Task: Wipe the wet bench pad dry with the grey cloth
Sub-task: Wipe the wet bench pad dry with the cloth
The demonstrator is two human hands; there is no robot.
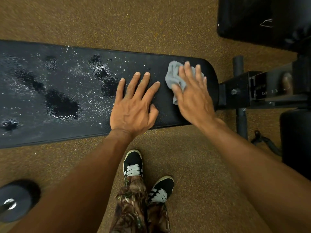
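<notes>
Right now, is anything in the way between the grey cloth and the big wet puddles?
Yes. The left hand lies flat on the bench pad, right between the grey cloth under the right hand and the puddles farther left.

Bench pad: long black padded surface, lying flat and running left to right above a brown speckled floor. Its left and middle parts are carrying water beads and several dark puddles; its rounded right end is looking dry.

Grey cloth: small, crumpled, lying on the pad's right end, partly showing from under a flat hand.
</notes>
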